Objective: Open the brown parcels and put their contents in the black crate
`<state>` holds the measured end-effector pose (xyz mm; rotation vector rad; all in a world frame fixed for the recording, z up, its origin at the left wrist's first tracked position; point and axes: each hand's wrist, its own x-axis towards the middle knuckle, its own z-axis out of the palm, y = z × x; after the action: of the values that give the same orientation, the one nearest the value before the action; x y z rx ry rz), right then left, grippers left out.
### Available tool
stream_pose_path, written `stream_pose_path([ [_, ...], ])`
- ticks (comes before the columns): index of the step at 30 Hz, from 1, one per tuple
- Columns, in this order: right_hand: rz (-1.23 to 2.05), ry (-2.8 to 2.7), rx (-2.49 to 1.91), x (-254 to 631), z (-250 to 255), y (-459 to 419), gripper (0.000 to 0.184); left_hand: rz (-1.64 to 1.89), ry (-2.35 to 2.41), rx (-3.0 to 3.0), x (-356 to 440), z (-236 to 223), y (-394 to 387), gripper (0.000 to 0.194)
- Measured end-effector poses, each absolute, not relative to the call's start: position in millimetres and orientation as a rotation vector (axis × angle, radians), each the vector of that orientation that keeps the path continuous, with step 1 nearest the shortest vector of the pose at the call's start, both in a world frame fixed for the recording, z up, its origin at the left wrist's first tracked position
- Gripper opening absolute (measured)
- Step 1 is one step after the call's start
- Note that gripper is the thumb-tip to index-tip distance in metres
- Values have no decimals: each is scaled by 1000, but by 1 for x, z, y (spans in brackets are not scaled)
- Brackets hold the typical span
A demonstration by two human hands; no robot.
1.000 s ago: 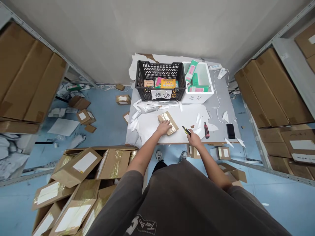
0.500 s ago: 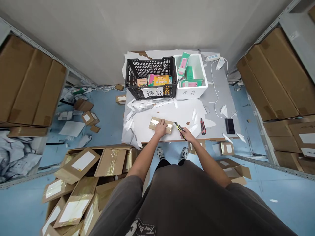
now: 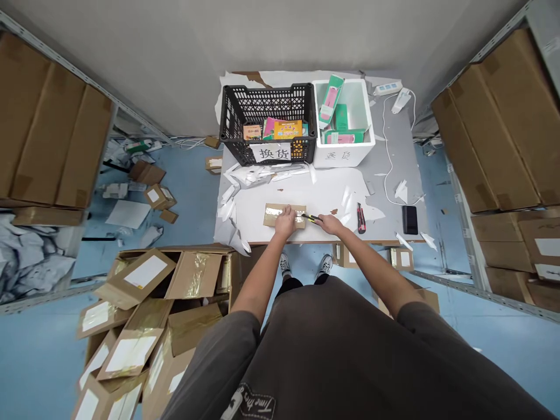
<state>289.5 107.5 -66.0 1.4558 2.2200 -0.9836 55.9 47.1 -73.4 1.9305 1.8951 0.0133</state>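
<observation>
We're gripping one cutter (image 3: 311, 218) in our right hand (image 3: 330, 224), left hand (image 3: 286, 221) holding one carton (image 3: 272, 217); one black crate (image 3: 237, 149) is carrying packs (image 3: 287, 129), one white bin (image 3: 322, 157) is cradling three green boxes (image 3: 345, 137)!

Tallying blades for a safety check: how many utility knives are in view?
2. The yellow-and-black knife is in the right hand; the red-and-black knife lies on the table, right of that hand. Others may hide under paper scraps.

From far off, I counted two hands (image 3: 286, 221), two knives (image 3: 312, 218), one brown box (image 3: 271, 217) on the table (image 3: 405, 157), one black crate (image 3: 240, 149), one white tub (image 3: 361, 154) with three green boxes (image 3: 331, 102), and one phone (image 3: 410, 220).
</observation>
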Motion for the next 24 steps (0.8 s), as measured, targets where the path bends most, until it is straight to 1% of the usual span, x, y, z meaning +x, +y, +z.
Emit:
stream_pose_path([
  [3, -1026, 2247, 1389, 290, -67, 113, 36, -8, 1902, 1938, 56, -74, 47, 42],
  [5, -1108, 2243, 1399, 290, -68, 112, 36, -6, 1901, 1933, 55, -75, 47, 45],
  [10, -1607, 1968, 1495, 294, -69, 99, 42, 35, 1885, 1869, 53, -81, 46, 56],
  [12, -1730, 1897, 1507, 297, -70, 94, 42, 39, 1878, 1845, 52, -83, 46, 59],
  [14, -1785, 1878, 1488, 302, -71, 89, 43, 36, 1866, 1836, 51, -83, 46, 64],
  [17, -1827, 1866, 1415, 313, -70, 81, 45, 45, 1842, 1819, 49, -78, 47, 78],
  [18, -1837, 1863, 1419, 317, -69, 78, 45, 60, 1838, 1814, 48, -76, 47, 78],
  [19, -1845, 1862, 1451, 321, -68, 75, 45, 73, 1836, 1815, 47, -74, 49, 75],
  [22, -1841, 1875, 1689, 326, -67, 68, 43, 67, 1860, 1859, 44, -67, 56, 52],
  [24, -1812, 1894, 1826, 324, -67, 66, 44, 26, 1897, 1898, 43, -64, 64, 53],
])
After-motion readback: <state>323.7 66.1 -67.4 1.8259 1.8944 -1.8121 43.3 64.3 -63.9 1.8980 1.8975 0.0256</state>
